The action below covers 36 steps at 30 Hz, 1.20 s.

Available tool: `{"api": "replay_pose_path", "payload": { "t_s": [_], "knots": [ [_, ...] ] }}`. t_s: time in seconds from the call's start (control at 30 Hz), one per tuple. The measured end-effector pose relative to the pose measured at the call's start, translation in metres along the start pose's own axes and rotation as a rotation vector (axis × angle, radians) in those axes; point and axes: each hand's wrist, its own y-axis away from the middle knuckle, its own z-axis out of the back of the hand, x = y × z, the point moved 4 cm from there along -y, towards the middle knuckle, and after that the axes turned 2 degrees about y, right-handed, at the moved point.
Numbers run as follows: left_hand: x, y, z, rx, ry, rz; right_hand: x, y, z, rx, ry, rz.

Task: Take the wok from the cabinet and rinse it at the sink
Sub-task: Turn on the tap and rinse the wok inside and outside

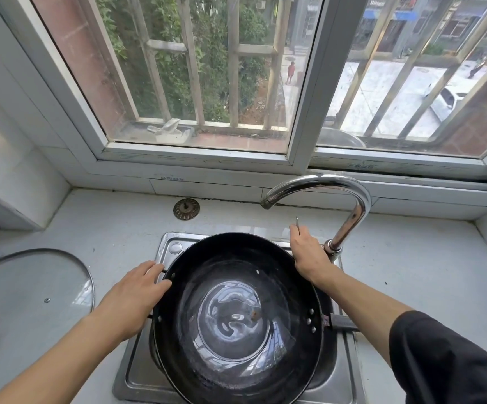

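Glass lid (32,290) lies flat on the white desk (114,237) at far left, black knob at its near edge, well apart from the sink. Round metal sink strainer (186,209) sits on the desk by the back wall, left of the faucet spout.

Left hand (137,298) rests on the left rim of the wok, fingers (152,269) spread loosely over the small loop handle, not clearly clamped; palm down, forearm bare.

Black wok (236,316) sits in the steel sink (137,371), filling most of the basin, tilted a bit toward the viewer. Shallow pool of water in its bottom, reflecting the window. Its long handle (343,322) sticks out at right, under the right forearm, untouched.

Right hand (309,255) is at the wok's far-right rim, fingers pinched together on the thin faucet lever (297,222); heel of the hand is just beside or touching the rim, cannot tell which. Dark sleeve (446,363) on the upper right arm.

Chrome gooseneck faucet (350,199) rises just right of that hand, spout curving left over the desk behind the sink. No stream visible at the spout. Barred window (236,68) behind.
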Motion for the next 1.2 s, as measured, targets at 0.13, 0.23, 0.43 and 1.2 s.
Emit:
{"api": "replay_pose_path", "payload": {
  "t_s": [0.13, 0.23, 0.43, 1.2],
  "knots": [
    [-0.0007, 0.0, 0.0019, 0.019, 0.0, 0.005, 0.0007, 0.0003, 0.0009, 0.003, 0.0, 0.003],
    [-0.0005, -0.0005, 0.0006, 0.018, -0.007, 0.004, 0.0014, 0.0009, 0.0021, 0.002, 0.004, 0.004],
    [0.001, -0.0014, -0.0033, 0.024, -0.008, 0.014, 0.0002, -0.0002, -0.0015, 0.001, 0.022, 0.017],
    [0.0021, -0.0023, -0.007, 0.016, -0.004, 0.026, -0.0015, -0.0014, -0.0067, 0.009, 0.028, 0.048]
  ]
}}
